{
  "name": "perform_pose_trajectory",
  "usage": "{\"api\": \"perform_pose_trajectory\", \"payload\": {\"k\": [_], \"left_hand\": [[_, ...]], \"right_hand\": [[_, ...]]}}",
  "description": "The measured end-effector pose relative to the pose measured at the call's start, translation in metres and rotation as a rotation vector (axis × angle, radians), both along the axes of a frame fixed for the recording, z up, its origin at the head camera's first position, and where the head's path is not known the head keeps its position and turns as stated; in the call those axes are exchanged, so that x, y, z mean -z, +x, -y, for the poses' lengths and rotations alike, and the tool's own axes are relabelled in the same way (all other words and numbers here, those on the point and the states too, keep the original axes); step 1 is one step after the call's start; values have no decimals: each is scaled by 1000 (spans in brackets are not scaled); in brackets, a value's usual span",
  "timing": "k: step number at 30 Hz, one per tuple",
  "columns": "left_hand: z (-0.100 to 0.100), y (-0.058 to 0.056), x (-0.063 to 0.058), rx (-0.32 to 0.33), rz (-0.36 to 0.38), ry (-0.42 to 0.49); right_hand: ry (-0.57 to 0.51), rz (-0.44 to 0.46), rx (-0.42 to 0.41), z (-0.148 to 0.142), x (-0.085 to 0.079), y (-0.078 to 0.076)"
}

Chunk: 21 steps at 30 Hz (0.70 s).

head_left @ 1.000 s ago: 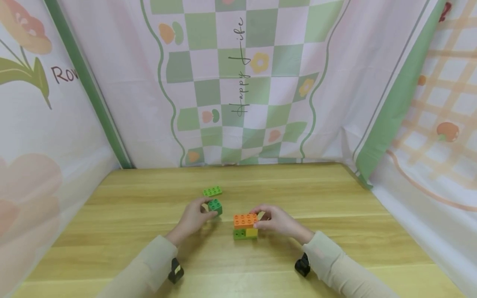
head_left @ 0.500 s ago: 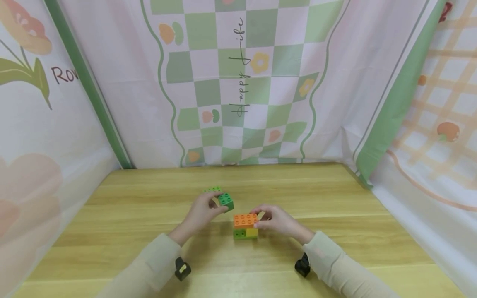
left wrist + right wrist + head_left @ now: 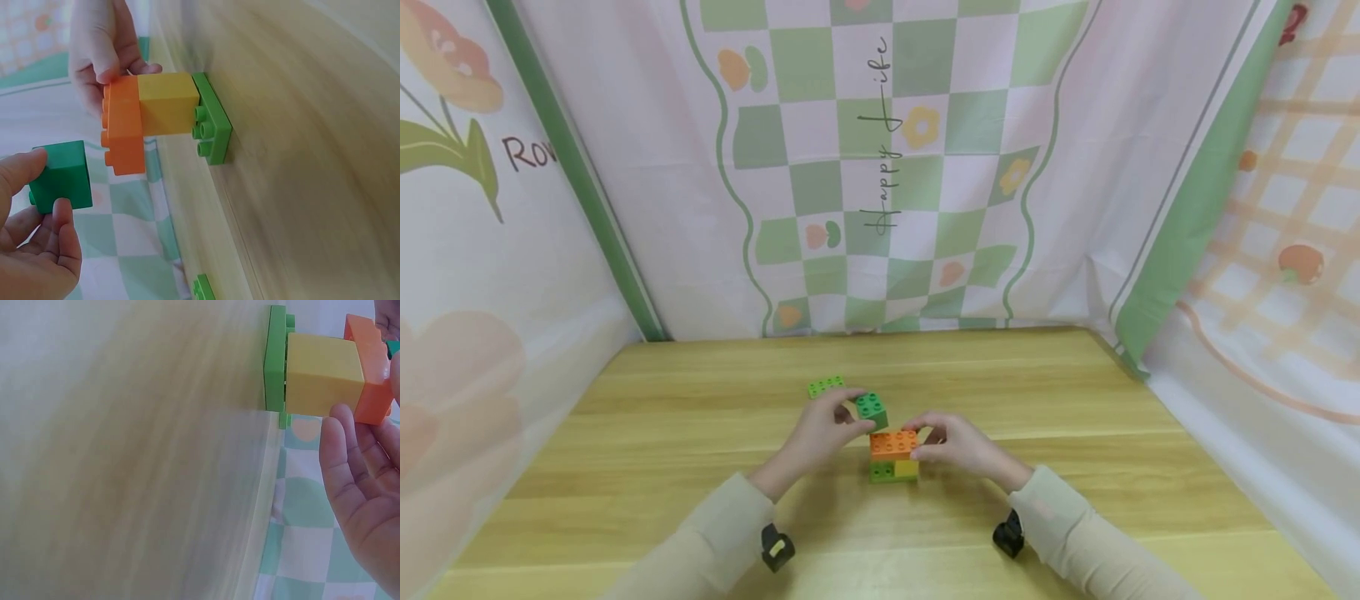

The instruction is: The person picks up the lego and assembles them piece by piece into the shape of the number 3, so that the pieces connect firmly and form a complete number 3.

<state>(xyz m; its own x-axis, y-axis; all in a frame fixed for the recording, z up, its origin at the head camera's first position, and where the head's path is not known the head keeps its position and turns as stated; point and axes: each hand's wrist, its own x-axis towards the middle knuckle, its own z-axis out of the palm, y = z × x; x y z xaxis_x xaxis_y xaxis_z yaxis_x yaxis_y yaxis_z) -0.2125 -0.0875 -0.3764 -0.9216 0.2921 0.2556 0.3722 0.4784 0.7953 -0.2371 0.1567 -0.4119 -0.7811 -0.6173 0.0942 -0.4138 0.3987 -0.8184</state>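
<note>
Holding the dark green block [image 3: 872,410] in the left hand [image 3: 822,433], with a narrow grip on opposite sides, studs up — just above the orange brick [image 3: 127,128] and apart from it. Pinching the orange brick near one end in the right hand [image 3: 958,450]. Carried at that end by the yellow block [image 3: 167,105], and below by the light green base [image 3: 215,128] on the tabletop [image 3: 880,533].

Judging by look: probably light, stiff, hard plastic; smooth, hardly fragile. Best held by flat side walls, clear of studs and underside. Likely to lever loose if pressed hard at the overhanging orange end.

Cannot see beneath the dark green block, nor tell how firmly seated the orange brick is. Catching only a corner of the loose green brick [image 3: 826,386] in the left wrist view; losing most of the right thumb off the right wrist view's edge.
</note>
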Motion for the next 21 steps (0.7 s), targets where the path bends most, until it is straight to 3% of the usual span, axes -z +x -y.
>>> {"api": "perform_pose_trajectory", "payload": {"k": [21], "left_hand": [[-14, 2, 2, 90, -69, 13]], "right_hand": [[4, -3, -9, -1, -1, 2]]}}
